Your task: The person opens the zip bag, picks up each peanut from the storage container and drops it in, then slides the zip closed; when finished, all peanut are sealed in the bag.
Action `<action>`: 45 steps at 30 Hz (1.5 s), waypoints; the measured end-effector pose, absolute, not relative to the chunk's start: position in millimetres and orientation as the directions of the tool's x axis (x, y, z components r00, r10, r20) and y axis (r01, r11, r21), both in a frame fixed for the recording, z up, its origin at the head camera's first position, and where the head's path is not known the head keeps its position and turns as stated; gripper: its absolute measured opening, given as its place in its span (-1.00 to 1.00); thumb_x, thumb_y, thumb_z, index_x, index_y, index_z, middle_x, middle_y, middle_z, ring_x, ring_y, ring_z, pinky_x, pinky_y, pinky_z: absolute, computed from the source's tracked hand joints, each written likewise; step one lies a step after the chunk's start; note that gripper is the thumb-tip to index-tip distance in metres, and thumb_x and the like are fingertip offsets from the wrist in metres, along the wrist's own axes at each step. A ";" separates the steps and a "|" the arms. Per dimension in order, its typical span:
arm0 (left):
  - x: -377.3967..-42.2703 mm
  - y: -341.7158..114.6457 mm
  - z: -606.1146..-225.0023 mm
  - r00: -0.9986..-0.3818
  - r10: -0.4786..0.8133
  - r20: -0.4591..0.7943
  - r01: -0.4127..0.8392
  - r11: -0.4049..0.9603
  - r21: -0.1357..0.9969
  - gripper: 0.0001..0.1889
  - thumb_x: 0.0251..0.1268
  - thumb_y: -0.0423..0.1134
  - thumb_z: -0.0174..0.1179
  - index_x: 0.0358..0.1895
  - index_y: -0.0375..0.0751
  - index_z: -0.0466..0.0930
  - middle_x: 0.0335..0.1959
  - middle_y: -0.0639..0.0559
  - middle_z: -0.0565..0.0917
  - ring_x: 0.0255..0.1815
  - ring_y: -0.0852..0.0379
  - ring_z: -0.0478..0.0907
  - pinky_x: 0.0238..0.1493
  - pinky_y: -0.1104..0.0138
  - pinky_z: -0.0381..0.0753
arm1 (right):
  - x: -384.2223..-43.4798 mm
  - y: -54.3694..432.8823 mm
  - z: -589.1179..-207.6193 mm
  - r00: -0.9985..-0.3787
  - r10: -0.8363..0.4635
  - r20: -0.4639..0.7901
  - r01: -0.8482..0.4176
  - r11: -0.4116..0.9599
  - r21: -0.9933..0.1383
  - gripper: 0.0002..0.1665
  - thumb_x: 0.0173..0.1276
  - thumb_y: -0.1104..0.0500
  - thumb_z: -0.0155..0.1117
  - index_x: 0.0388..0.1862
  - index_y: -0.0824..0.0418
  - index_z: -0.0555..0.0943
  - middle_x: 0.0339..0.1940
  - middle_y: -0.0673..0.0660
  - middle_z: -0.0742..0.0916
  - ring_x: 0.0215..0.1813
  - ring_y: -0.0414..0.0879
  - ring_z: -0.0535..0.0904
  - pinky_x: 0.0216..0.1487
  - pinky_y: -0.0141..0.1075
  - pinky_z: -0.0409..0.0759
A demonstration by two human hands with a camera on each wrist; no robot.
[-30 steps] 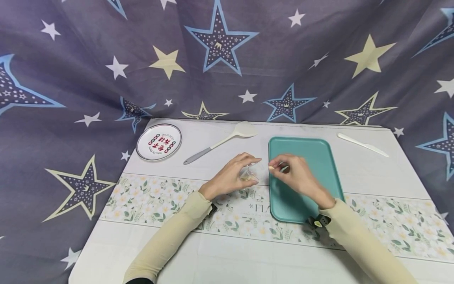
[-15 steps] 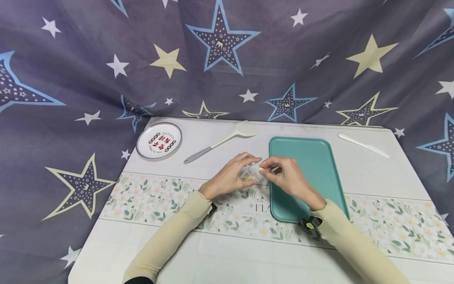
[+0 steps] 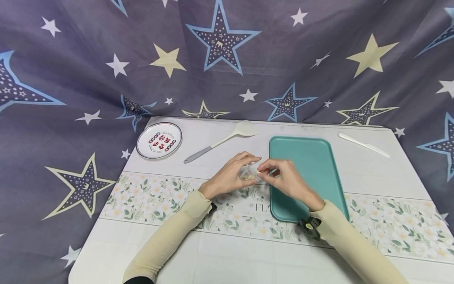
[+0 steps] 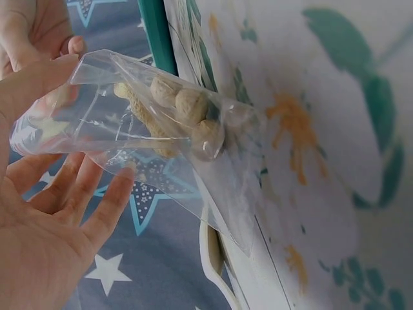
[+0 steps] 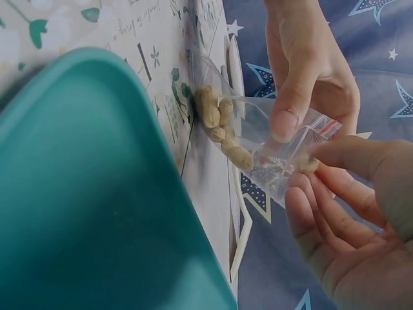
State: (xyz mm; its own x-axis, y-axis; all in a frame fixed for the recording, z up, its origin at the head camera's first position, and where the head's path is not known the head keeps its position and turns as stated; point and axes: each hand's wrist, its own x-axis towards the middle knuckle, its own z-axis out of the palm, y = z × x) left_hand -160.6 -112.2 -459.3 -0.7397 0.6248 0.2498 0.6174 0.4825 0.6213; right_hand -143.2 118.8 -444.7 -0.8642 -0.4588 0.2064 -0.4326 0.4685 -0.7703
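My left hand [image 3: 228,176] holds a clear zip bag [image 5: 255,116] by its mouth, thumb on one side and fingers on the other. Several unshelled peanuts [image 5: 211,111] lie low in the bag, and the left wrist view shows them through the plastic. At the bag's opening, my right hand [image 3: 287,177] pinches a small pale peanut [image 5: 307,163] between thumb and fingertips. Both hands meet just left of the teal tray [image 3: 301,148], the right forearm crossing over it.
Behind the left hand lies a white spatula [image 3: 244,129] with a grey handle end. A white plate [image 3: 143,148] with red lettering sits at the back left, and a white knife [image 3: 363,145] at the back right. A star-patterned curtain [image 3: 142,35] hangs behind the table.
My right hand has moved left from over the tray's edge to the bag's opening, bringing the pinched peanut with it. The left hand has stayed nearly still with the bag.
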 end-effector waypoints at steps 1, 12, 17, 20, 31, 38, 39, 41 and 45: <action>-160.6 -112.2 -459.5 -0.741 0.623 0.249 0.616 0.484 0.621 -0.27 0.25 -0.14 0.52 0.47 -0.16 0.47 0.31 0.03 0.56 0.30 -0.02 0.56 0.40 0.15 0.58 | -143.0 119.1 -444.7 -0.863 -0.461 0.210 -0.436 0.465 -0.771 -0.87 0.37 0.22 0.49 -0.12 0.18 0.79 -0.23 0.07 0.86 -0.22 -0.12 0.78 -0.17 -0.34 0.79; -161.1 -112.7 -459.3 -0.738 0.624 0.256 0.619 0.475 0.626 -0.26 0.24 -0.12 0.52 0.48 -0.14 0.47 0.31 0.02 0.57 0.29 -0.05 0.57 0.39 0.16 0.58 | -141.7 124.7 -444.0 -0.875 -0.419 0.244 -0.436 0.462 -0.772 -0.90 0.42 0.27 0.42 -0.12 0.20 0.80 -0.19 0.08 0.85 -0.20 -0.11 0.77 -0.17 -0.27 0.80; -161.6 -113.5 -459.6 -0.732 0.628 0.263 0.625 0.466 0.626 -0.27 0.26 -0.11 0.51 0.49 -0.10 0.46 0.30 0.02 0.56 0.26 -0.06 0.58 0.34 0.17 0.61 | -142.6 128.7 -444.3 -0.903 -0.349 0.250 -0.403 0.487 -0.775 -0.92 0.44 0.25 0.41 -0.14 0.16 0.79 -0.20 0.09 0.85 -0.20 -0.07 0.77 -0.17 -0.22 0.81; -161.7 -113.9 -459.5 -0.734 0.625 0.266 0.625 0.468 0.625 -0.27 0.26 -0.10 0.51 0.49 -0.10 0.46 0.29 0.02 0.57 0.25 -0.02 0.58 0.35 0.17 0.60 | -143.0 130.7 -445.2 -0.921 -0.308 0.237 -0.369 0.503 -0.781 -0.90 0.45 0.23 0.39 -0.11 0.18 0.79 -0.18 0.12 0.85 -0.17 -0.03 0.78 -0.17 -0.23 0.80; -161.2 -113.7 -459.3 -0.743 0.614 0.267 0.615 0.469 0.634 -0.24 0.23 -0.09 0.53 0.50 -0.05 0.45 0.31 0.02 0.56 0.27 -0.03 0.57 0.38 0.17 0.59 | -140.7 131.2 -449.0 -0.939 -0.328 0.104 -0.268 0.506 -0.820 -0.65 0.54 0.11 0.31 0.12 0.33 0.72 -0.10 0.26 0.85 -0.23 0.17 0.81 -0.29 -0.40 0.74; -159.8 -113.0 -457.8 -0.747 0.611 0.264 0.612 0.475 0.632 -0.24 0.27 -0.07 0.50 0.52 -0.04 0.43 0.33 0.02 0.54 0.27 0.01 0.55 0.37 0.16 0.59 | -139.0 127.9 -450.1 -0.938 -0.340 0.076 -0.235 0.458 -0.857 -0.64 0.54 0.15 0.31 0.14 0.38 0.70 -0.13 0.32 0.85 -0.25 0.20 0.80 -0.23 -0.12 0.82; -159.5 -113.0 -457.5 -0.748 0.609 0.262 0.610 0.476 0.633 -0.24 0.27 -0.06 0.50 0.52 -0.04 0.42 0.33 0.02 0.54 0.27 0.01 0.55 0.37 0.15 0.59 | -139.1 127.4 -450.6 -0.938 -0.338 0.072 -0.229 0.451 -0.863 -0.64 0.54 0.15 0.31 0.14 0.38 0.70 -0.13 0.33 0.84 -0.25 0.21 0.80 -0.22 -0.08 0.82; -159.2 -112.6 -457.7 -0.751 0.606 0.261 0.608 0.482 0.631 -0.22 0.26 -0.05 0.50 0.54 -0.04 0.41 0.34 0.02 0.53 0.29 0.01 0.55 0.38 0.15 0.59 | -139.1 126.7 -451.2 -0.939 -0.337 0.071 -0.223 0.438 -0.871 -0.65 0.54 0.17 0.30 0.14 0.39 0.69 -0.13 0.34 0.84 -0.25 0.22 0.80 -0.19 -0.02 0.82; -158.1 -112.3 -458.5 -0.760 0.596 0.259 0.603 0.499 0.622 -0.16 0.23 -0.04 0.53 0.57 -0.05 0.37 0.38 0.02 0.50 0.35 0.04 0.51 0.44 0.14 0.55 | -138.1 124.5 -451.0 -0.941 -0.330 0.078 -0.221 0.423 -0.878 -0.67 0.55 0.18 0.29 0.14 0.38 0.70 -0.09 0.31 0.85 -0.26 0.20 0.81 -0.19 -0.01 0.81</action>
State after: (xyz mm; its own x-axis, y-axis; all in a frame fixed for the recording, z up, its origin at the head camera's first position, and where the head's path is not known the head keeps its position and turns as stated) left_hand -158.1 -112.3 -458.5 -0.7599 0.5964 0.2586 0.6033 0.4991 0.6220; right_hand -138.1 124.5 -451.0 -0.9408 -0.3297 0.0781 -0.2214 0.4235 -0.8784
